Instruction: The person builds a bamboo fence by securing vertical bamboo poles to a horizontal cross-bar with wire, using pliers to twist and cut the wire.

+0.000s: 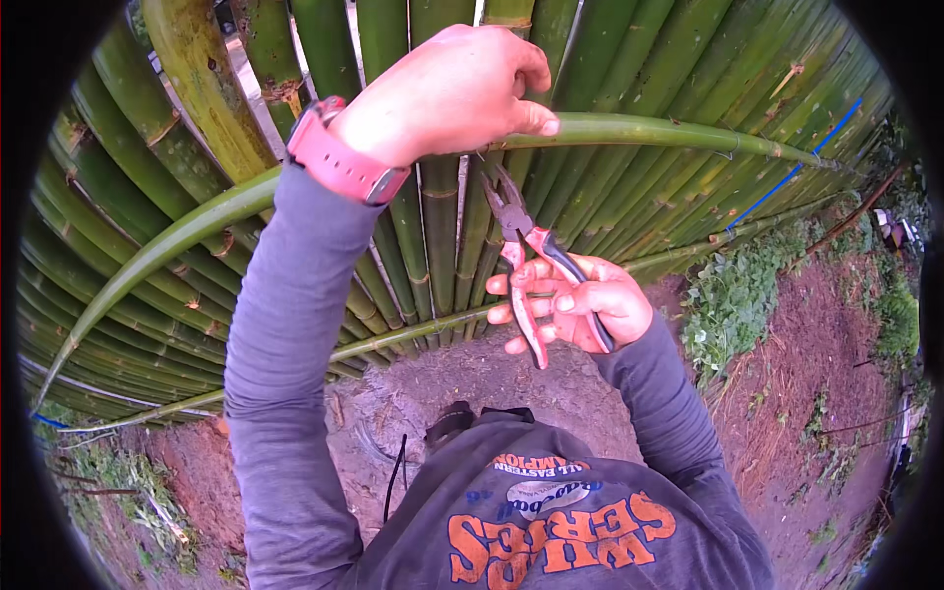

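My left hand (442, 93) lies over the horizontal bamboo pole (649, 130), palm toward the fence. Its fingers curl, with the thumb along the pole; whatever they grip is hidden. A thin dark bit, perhaps wire, shows just under this hand. Below and to the right, my right hand (610, 307) holds pliers (514, 224) with red and black handles. The handles are spread and the jaws are slightly parted, pointing up toward the pole under my left hand. Nothing is visible between the jaws. Upright green bamboo canes (447, 221) stand side by side behind the pole.
A lower bamboo rail (413, 336) crosses the canes near the ground. Blue cord (767, 197) runs across the fence at the right. Leafy plants (733, 305) grow on brown soil at the right. A dark shoe (450, 421) shows beneath me.
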{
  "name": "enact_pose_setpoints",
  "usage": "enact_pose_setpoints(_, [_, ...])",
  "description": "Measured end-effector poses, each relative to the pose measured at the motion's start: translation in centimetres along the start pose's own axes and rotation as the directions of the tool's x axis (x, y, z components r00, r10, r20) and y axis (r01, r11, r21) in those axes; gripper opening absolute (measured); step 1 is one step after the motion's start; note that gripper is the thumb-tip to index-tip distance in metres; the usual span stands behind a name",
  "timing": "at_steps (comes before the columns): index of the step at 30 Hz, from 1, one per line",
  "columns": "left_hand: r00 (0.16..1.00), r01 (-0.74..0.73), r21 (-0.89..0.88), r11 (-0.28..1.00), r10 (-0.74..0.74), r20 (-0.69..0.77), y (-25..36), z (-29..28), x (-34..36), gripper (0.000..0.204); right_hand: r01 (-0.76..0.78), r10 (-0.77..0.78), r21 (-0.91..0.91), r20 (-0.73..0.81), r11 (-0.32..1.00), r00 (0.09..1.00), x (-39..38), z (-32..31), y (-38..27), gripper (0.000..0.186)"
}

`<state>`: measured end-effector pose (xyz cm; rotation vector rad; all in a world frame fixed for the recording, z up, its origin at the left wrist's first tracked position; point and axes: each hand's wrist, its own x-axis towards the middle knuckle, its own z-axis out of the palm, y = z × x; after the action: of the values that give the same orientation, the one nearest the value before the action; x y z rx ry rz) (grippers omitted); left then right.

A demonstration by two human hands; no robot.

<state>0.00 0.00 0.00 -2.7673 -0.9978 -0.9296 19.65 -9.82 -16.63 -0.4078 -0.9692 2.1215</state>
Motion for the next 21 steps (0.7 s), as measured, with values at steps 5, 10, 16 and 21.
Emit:
enact_pose_setpoints(5, [0.906,0.02,0.178,0.984,-0.092,0.413,0.2,2.1,2.0,0.023,0.062,-0.067,0.079,0.063,0.995,0.996,0.7,-2.8,1.3,0.048])
enact_pose_setpoints(10, [0.921,-0.02,0.212,0.977,-0.065,0.385,1.3,2.3,2.6,0.014,-0.018,0.015,0.023,0.101,1.0,0.995,0.8,-3.2,-0.3,0.041])
enact_pose_setpoints(16, [0.947,-0.015,0.235,0.972,-0.061,0.315,1.4,2.5,2.1,0.013,-0.002,-0.001,0.028,0.092,1.0,0.996,2.3,-3.6,-0.5,0.04])
enact_pose_setpoints(21, [0.994,0.023,0.275,0.961,-0.051,0.097,0.4,2.9,0.3,0.016,-0.002,0.004,-0.11,0.015,0.994,1.0,2.2,-3.9,-1.2,0.034])
